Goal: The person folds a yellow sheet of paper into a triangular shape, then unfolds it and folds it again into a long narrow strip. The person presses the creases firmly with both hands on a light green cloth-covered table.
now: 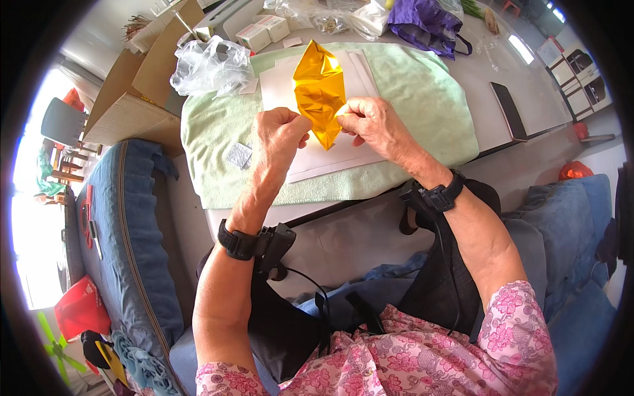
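A shiny gold foil paper piece (319, 94), folded into a pointed boat-like shape, is held above the white paper sheets (317, 166). My left hand (282, 131) pinches its lower left edge between thumb and fingers. On the opposite edge, my right hand (371, 121) grips it the same way. Creases run across the foil's middle, and its points face away from me and toward me. Under the white sheets lies a pale green towel (421, 109). A small silver-grey square (239, 155) rests on the towel beside my left wrist.
A crumpled clear plastic bag (213, 67) sits at the towel's far left, by an open cardboard box (131, 104). Small white boxes (262, 33) and a purple bag (426, 27) stand at the back. A dark phone (508, 111) lies at the table's right.
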### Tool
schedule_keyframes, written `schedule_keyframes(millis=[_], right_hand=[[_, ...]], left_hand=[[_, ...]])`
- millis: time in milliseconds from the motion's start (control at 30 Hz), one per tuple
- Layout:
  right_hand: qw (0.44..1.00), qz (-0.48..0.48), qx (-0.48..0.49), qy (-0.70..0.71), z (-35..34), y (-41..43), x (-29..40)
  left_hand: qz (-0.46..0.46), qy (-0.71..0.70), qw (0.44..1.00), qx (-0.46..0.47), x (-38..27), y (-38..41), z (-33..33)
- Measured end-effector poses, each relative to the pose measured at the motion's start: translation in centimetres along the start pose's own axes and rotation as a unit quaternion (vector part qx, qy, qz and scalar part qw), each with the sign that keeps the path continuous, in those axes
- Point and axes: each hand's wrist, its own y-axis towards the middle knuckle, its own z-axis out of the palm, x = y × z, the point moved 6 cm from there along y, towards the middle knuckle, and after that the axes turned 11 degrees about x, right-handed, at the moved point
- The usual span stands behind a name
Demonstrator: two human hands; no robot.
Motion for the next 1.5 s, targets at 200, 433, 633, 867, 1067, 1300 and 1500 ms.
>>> schedule_keyframes(millis=[200, 433, 633, 867, 1067, 1300, 1500], right_hand=[[1.0, -0.005, -0.002, -0.011, 0.1, 0.2, 0.0], [0.999, 0.014, 0.013, 0.041, -0.1, 0.1, -0.1], [0.995, 0.048, 0.038, 0.084, -0.3, 0.2, -0.5], [0.981, 0.054, 0.056, 0.175, -0.1, 0.3, -1.1], [0.968, 0.061, 0.051, 0.236, 0.0, 0.0, -1.2], [0.952, 0.065, 0.048, 0.296, 0.2, -0.1, -1.7], [0.959, 0.069, 0.056, 0.27, 0.0, 0.0, -1.7]], left_hand=[[-0.003, 0.0, 1.0, -0.007, 0.2, -0.1, -0.1], [0.012, -0.027, 1.0, 0.005, 0.1, -0.2, -0.1], [0.005, -0.07, 0.998, 0.002, 0.4, -0.3, -0.4], [-0.008, -0.117, 0.993, -0.006, 0.9, -0.1, -0.6], [-0.002, -0.144, 0.99, -0.004, 1.1, -0.2, -0.6], [-0.01, -0.153, 0.988, -0.001, 1.3, -0.2, -0.6], [-0.01, -0.135, 0.991, 0.017, 1.2, 0.0, -0.7]])
